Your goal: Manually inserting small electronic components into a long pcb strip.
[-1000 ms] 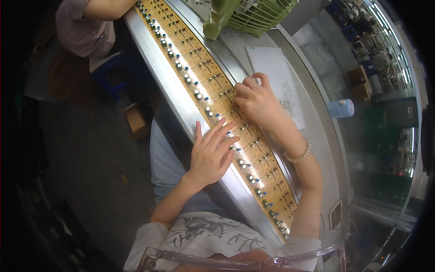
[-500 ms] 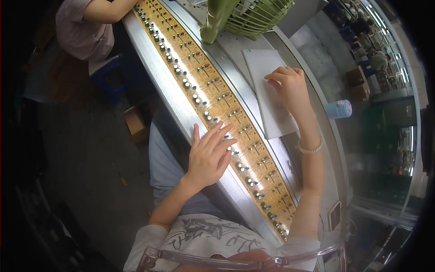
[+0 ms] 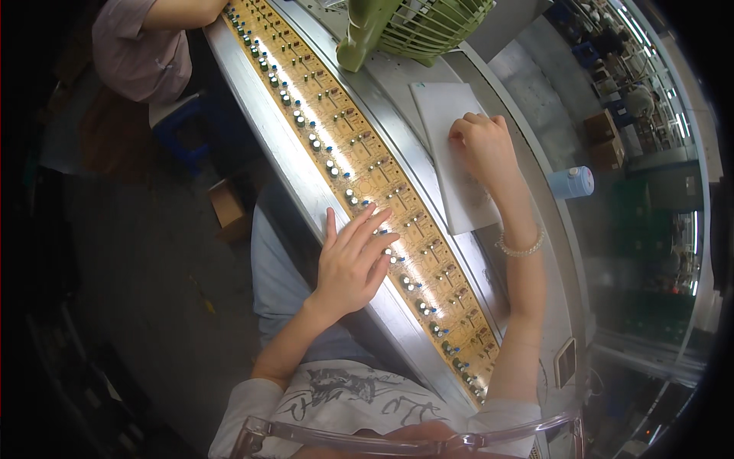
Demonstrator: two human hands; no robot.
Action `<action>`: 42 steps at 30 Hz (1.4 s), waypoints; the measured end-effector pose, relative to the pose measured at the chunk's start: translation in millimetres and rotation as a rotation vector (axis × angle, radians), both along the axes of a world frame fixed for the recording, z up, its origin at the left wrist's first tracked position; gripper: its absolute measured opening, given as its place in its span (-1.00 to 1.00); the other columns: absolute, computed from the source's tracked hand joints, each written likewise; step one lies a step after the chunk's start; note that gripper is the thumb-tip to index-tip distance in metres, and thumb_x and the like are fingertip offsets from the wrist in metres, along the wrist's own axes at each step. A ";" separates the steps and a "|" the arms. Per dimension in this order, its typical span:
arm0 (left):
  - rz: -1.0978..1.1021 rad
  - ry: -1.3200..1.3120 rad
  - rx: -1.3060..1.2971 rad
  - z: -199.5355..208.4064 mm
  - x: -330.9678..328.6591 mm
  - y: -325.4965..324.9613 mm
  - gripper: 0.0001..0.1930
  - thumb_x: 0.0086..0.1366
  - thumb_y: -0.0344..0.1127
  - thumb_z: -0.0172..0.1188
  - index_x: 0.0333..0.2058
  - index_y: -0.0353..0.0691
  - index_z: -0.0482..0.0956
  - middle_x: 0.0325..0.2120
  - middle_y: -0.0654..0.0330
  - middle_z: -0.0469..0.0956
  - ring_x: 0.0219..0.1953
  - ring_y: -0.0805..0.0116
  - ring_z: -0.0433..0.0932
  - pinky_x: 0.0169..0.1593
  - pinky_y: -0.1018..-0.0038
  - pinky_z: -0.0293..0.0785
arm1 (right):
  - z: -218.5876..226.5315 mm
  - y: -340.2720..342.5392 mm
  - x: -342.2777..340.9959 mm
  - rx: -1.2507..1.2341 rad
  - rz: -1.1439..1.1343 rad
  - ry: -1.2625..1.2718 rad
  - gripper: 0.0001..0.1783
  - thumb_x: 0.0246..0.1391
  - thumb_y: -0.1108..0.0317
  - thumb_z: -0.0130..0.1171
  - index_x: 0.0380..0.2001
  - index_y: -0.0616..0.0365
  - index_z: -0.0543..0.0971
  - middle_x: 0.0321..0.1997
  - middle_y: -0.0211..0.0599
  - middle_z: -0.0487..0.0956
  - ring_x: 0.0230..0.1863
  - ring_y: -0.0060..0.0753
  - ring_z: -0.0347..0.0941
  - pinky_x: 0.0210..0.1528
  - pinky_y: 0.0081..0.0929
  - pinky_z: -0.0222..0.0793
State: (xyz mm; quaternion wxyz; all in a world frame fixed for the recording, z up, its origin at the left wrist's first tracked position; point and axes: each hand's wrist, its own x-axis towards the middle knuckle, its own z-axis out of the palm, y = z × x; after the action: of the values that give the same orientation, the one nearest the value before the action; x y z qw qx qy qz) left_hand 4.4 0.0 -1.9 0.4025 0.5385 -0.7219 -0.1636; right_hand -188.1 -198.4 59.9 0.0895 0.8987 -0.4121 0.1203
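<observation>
A long row of tan circuit boards (image 3: pixel 365 172) runs diagonally across the view, carrying capacitors with white tops, small blue parts and other little components. My left hand (image 3: pixel 353 264) lies over the near edge of the row with its fingers spread; it holds nothing that I can see. My right hand (image 3: pixel 486 149) is over a flat white sheet or pad (image 3: pixel 451 103) on the far side of the boards. Its fingers are curled together at the tips, and whatever they may pinch is hidden. A beaded bracelet (image 3: pixel 521 243) circles the right wrist.
Metal rails (image 3: pixel 279 153) border the boards. Beyond the white sheet stand a green fan (image 3: pixel 417 30) and a light blue bottle (image 3: pixel 572 183). A phone (image 3: pixel 565 363) lies by my right forearm. Another person's arm (image 3: pixel 187 17) reaches the far left end; a cardboard box (image 3: pixel 227 205) sits below.
The fingers of my right hand have drawn closer together over the white sheet. My left hand stays in place. The boards show little or no movement.
</observation>
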 end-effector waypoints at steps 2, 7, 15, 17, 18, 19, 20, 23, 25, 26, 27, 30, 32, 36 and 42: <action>0.000 0.001 -0.002 0.6 1.0 0.0 -0.75 0.12 -0.39 0.13 -0.18 -0.10 0.60 0.07 0.16 0.46 0.23 0.11 0.31 0.34 -0.12 -0.38 | 8.3 2.4 1.0 0.069 -0.024 0.030 -0.94 -0.08 0.49 0.15 -0.52 0.10 0.59 -0.49 -0.36 0.54 -0.35 -0.33 0.46 -0.12 -0.42 0.24; 0.000 -0.001 -0.001 0.8 2.5 -1.3 -0.74 0.13 -0.39 0.13 -0.17 -0.11 0.60 0.08 0.16 0.46 0.24 0.11 0.30 0.34 -0.13 -0.38 | 6.3 -1.5 -3.1 0.166 0.000 -0.136 -0.94 -0.08 0.49 0.14 -0.55 0.16 0.58 -0.49 -0.31 0.55 -0.37 -0.28 0.47 -0.16 -0.40 0.25; -0.010 -0.028 -0.013 0.8 6.0 -3.8 -0.75 0.14 -0.38 0.12 -0.17 -0.12 0.58 0.09 0.15 0.44 0.23 0.11 0.30 0.33 -0.14 -0.31 | 11.7 1.4 5.1 0.202 -0.106 0.036 -0.93 -0.07 0.49 0.15 -0.49 0.19 0.61 -0.45 -0.25 0.59 -0.35 -0.19 0.52 -0.22 -0.36 0.39; -0.012 -0.053 -0.026 1.0 6.6 -4.3 -0.75 0.14 -0.37 0.12 -0.17 -0.13 0.56 0.10 0.14 0.42 0.24 0.11 0.29 0.33 -0.15 -0.24 | 13.2 2.9 5.6 0.230 -0.128 0.013 -0.93 -0.07 0.50 0.15 -0.48 0.21 0.61 -0.44 -0.21 0.59 -0.35 -0.18 0.53 -0.23 -0.36 0.41; -0.007 -0.035 -0.018 1.5 6.5 -4.5 -0.75 0.14 -0.38 0.12 -0.17 -0.12 0.58 0.08 0.14 0.44 0.23 0.11 0.30 0.34 -0.13 -0.31 | 13.9 3.4 5.8 0.259 -0.150 -0.010 -0.92 -0.07 0.50 0.15 -0.47 0.23 0.61 -0.44 -0.17 0.60 -0.36 -0.16 0.54 -0.24 -0.36 0.43; -0.001 -0.018 -0.009 1.9 6.5 -4.5 -0.75 0.13 -0.39 0.13 -0.18 -0.12 0.60 0.07 0.14 0.47 0.23 0.11 0.31 0.35 -0.12 -0.37 | 15.4 2.6 5.0 0.259 -0.150 -0.011 -0.92 -0.07 0.50 0.15 -0.47 0.23 0.61 -0.44 -0.17 0.60 -0.36 -0.16 0.54 -0.24 -0.36 0.43; -0.003 -0.018 -0.011 1.9 6.5 -4.8 -0.75 0.13 -0.39 0.13 -0.18 -0.12 0.60 0.07 0.14 0.47 0.23 0.11 0.31 0.35 -0.12 -0.37 | 17.7 0.5 2.2 0.351 -0.136 -0.094 -0.91 -0.07 0.50 0.15 -0.46 0.25 0.61 -0.45 -0.14 0.60 -0.37 -0.15 0.54 -0.24 -0.36 0.44; -0.005 -0.015 -0.014 1.7 6.8 -5.6 -0.75 0.14 -0.39 0.13 -0.18 -0.12 0.61 0.07 0.14 0.47 0.22 0.11 0.32 0.35 -0.11 -0.37 | 20.4 -14.3 -13.3 0.535 -0.092 -0.240 -0.88 -0.05 0.49 0.17 -0.42 0.29 0.62 -0.45 -0.10 0.61 -0.40 -0.18 0.55 -0.24 -0.39 0.45; -0.002 -0.027 -0.019 1.6 6.9 -6.4 -0.75 0.14 -0.38 0.13 -0.18 -0.12 0.61 0.07 0.14 0.47 0.22 0.11 0.32 0.35 -0.11 -0.38 | 18.3 -19.0 -20.1 0.626 -0.063 -0.303 -0.87 -0.05 0.48 0.19 -0.39 0.29 0.63 -0.45 -0.10 0.62 -0.41 -0.22 0.56 -0.24 -0.42 0.45; -0.004 -0.028 -0.018 1.2 7.4 -6.6 -0.75 0.14 -0.38 0.13 -0.18 -0.12 0.61 0.07 0.14 0.47 0.22 0.11 0.32 0.35 -0.11 -0.38 | 17.5 -18.9 -19.4 0.630 -0.075 -0.329 -0.87 -0.06 0.49 0.20 -0.39 0.29 0.63 -0.46 -0.10 0.62 -0.41 -0.24 0.56 -0.25 -0.44 0.45; -0.006 -0.040 -0.027 0.9 7.8 -6.9 -0.76 0.14 -0.37 0.12 -0.18 -0.13 0.59 0.07 0.14 0.46 0.22 0.11 0.32 0.34 -0.12 -0.34 | 17.1 -18.5 -18.0 0.633 -0.087 -0.354 -0.87 -0.06 0.49 0.22 -0.40 0.29 0.64 -0.47 -0.11 0.62 -0.41 -0.26 0.56 -0.25 -0.45 0.45; -0.010 -0.054 -0.030 0.7 9.0 -7.8 -0.76 0.14 -0.37 0.12 -0.19 -0.15 0.57 0.08 0.14 0.44 0.22 0.11 0.31 0.34 -0.13 -0.31 | 21.2 -10.4 -7.6 0.542 -0.094 -0.276 -0.87 -0.08 0.50 0.22 -0.40 0.28 0.64 -0.46 -0.11 0.62 -0.41 -0.25 0.56 -0.25 -0.45 0.45; -0.011 -0.054 -0.026 1.2 9.1 -8.1 -0.76 0.14 -0.37 0.12 -0.19 -0.15 0.57 0.08 0.14 0.44 0.22 0.11 0.31 0.34 -0.13 -0.32 | 20.2 -6.6 -3.5 0.510 -0.104 -0.270 -0.88 -0.09 0.51 0.23 -0.40 0.28 0.64 -0.46 -0.11 0.62 -0.41 -0.25 0.56 -0.25 -0.44 0.45; -0.007 -0.031 -0.015 1.8 8.7 -8.6 -0.77 0.15 -0.38 0.12 -0.19 -0.11 0.61 0.07 0.15 0.47 0.21 0.11 0.33 0.34 -0.12 -0.38 | 18.4 -6.7 -2.0 0.459 -0.101 -0.249 -0.88 -0.11 0.51 0.22 -0.43 0.29 0.64 -0.45 -0.11 0.62 -0.41 -0.24 0.56 -0.25 -0.43 0.46; -0.003 -0.025 -0.009 2.5 10.1 -9.3 -0.77 0.16 -0.37 0.12 -0.19 -0.11 0.61 0.06 0.15 0.47 0.21 0.11 0.33 0.34 -0.12 -0.38 | 30.2 -7.0 -5.2 0.557 -0.112 -0.224 -0.88 -0.10 0.48 0.22 -0.44 0.31 0.63 -0.44 -0.14 0.62 -0.39 -0.31 0.56 -0.24 -0.46 0.45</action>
State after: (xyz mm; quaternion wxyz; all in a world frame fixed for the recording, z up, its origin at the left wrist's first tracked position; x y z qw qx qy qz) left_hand 14.5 -9.3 0.6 0.3954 0.5378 -0.7285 -0.1542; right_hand -193.3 -205.4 90.1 -0.2001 0.8456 -0.4855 0.0961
